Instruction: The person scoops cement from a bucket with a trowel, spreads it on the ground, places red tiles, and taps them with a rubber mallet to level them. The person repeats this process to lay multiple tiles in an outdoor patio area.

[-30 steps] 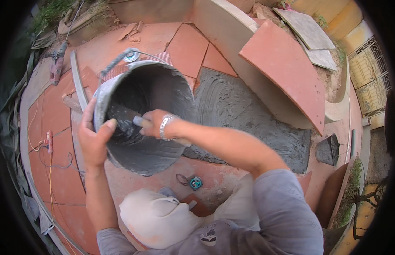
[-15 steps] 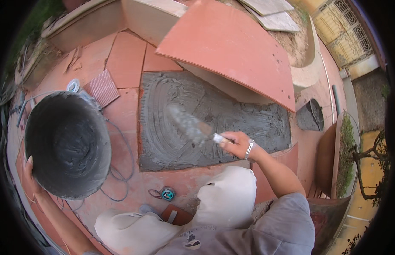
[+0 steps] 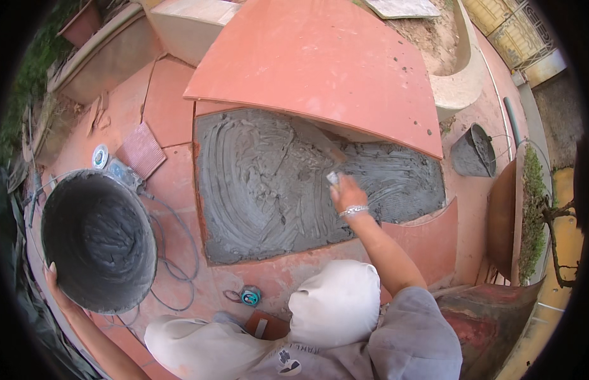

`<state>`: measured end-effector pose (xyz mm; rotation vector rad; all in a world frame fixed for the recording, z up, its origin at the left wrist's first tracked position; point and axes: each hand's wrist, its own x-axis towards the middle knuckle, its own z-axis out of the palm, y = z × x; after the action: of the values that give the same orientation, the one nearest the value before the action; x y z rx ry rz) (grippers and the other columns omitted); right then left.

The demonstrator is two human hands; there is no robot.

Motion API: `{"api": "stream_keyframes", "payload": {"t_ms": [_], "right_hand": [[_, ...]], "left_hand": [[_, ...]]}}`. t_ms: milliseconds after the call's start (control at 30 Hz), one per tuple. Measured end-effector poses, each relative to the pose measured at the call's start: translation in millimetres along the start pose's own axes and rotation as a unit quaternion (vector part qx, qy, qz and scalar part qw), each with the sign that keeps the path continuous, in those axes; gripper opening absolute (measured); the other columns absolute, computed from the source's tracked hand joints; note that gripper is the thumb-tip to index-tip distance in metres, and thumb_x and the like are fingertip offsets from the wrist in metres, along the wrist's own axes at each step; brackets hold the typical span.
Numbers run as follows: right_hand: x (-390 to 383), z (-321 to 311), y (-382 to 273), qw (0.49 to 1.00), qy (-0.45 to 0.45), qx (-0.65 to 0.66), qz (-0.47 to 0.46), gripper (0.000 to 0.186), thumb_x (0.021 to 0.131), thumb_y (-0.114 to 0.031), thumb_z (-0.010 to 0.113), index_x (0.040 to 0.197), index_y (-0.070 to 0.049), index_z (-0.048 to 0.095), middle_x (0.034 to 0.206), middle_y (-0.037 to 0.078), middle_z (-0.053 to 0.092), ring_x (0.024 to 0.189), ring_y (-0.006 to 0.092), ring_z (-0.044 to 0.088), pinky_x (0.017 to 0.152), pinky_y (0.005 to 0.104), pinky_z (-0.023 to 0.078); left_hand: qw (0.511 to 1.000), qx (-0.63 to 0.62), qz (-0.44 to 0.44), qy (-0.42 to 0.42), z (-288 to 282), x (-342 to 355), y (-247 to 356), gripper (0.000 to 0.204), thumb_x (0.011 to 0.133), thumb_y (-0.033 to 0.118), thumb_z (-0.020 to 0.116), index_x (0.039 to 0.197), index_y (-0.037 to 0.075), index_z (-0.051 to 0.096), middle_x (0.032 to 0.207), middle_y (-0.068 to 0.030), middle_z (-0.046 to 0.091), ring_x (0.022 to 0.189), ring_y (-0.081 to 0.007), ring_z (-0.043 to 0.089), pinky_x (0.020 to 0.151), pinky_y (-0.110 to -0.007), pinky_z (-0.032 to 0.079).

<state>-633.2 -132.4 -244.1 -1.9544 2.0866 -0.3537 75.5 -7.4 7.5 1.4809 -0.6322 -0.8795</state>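
Observation:
My left hand (image 3: pixel 52 278) grips the rim of a large dark bucket (image 3: pixel 63 209), tilted so its opening faces me, with grey mortar smeared inside. In my right hand (image 3: pixel 349 196), which wears a chain bracelet, is the pale handle of a trowel (image 3: pixel 333 178); its blade is blurred and hard to make out against the mortar. Under it spreads a bed of wet grey mortar (image 3: pixel 263 183), marked with curved strokes. A large reddish slab (image 3: pixel 313 69) leans raised over the far side of this bed and hides part of it.
An angle grinder (image 3: pixel 120 171) and a ribbed tile piece (image 3: pixel 141 151) lie beyond the bucket, the grinder's cable looping across the paving. A round turquoise tape measure (image 3: pixel 250 295) sits near my knees. At right stand a smaller mortar bucket (image 3: pixel 473 152) and a planter (image 3: pixel 502 215).
My right hand has swept the trowel rightward and away from me over the mortar. The bucket has shifted slightly toward me with my left hand still on it. The whole view has moved a little.

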Motion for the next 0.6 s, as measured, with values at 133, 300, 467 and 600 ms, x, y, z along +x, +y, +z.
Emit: {"api": "stream_keyframes", "payload": {"t_ms": [133,300,467,600], "right_hand": [[11,17,-36,0.972,-0.18,0.083,0.122,0.037,0.095,-0.03,0.057,0.118,-0.001,0.055,0.109,0.027,0.066,0.105,0.044,0.063,0.091,0.0499,0.05],[16,35,-43,0.946,-0.227,0.091,0.211,0.046,0.097,-0.034,0.054,0.125,0.002,0.053,0.113,0.029,0.066,0.11,0.0445,0.062,0.096,0.0486,0.049],[-4,22,7,0.946,-0.183,0.065,0.26,0.044,0.096,-0.033,0.055,0.124,0.001,0.054,0.113,0.029,0.066,0.11,0.0448,0.062,0.096,0.0492,0.049],[-18,3,65,0.933,-0.142,0.061,0.326,0.039,0.094,-0.031,0.058,0.12,-0.001,0.056,0.112,0.029,0.066,0.108,0.0456,0.062,0.096,0.0497,0.049]], "left_hand": [[0.996,-0.02,-0.015,-0.081,-3,2,0,0.046,0.097,0.034,0.054,0.124,-0.002,0.061,0.118,-0.0141,0.067,0.104,-0.0262,0.066,0.094,-0.038,0.051],[0.995,-0.029,-0.039,-0.092,-7,6,0,0.047,0.098,0.036,0.055,0.124,-0.002,0.061,0.122,-0.0133,0.066,0.107,-0.0257,0.064,0.096,-0.038,0.049],[0.996,-0.021,-0.042,-0.081,-19,7,1,0.048,0.097,0.036,0.055,0.126,-0.001,0.06,0.125,-0.0124,0.065,0.111,-0.0257,0.062,0.099,-0.038,0.047],[0.998,-0.003,-0.047,-0.051,-18,10,1,0.052,0.095,0.037,0.056,0.13,-0.002,0.056,0.129,-0.0141,0.06,0.115,-0.0284,0.058,0.101,-0.041,0.045]]}}
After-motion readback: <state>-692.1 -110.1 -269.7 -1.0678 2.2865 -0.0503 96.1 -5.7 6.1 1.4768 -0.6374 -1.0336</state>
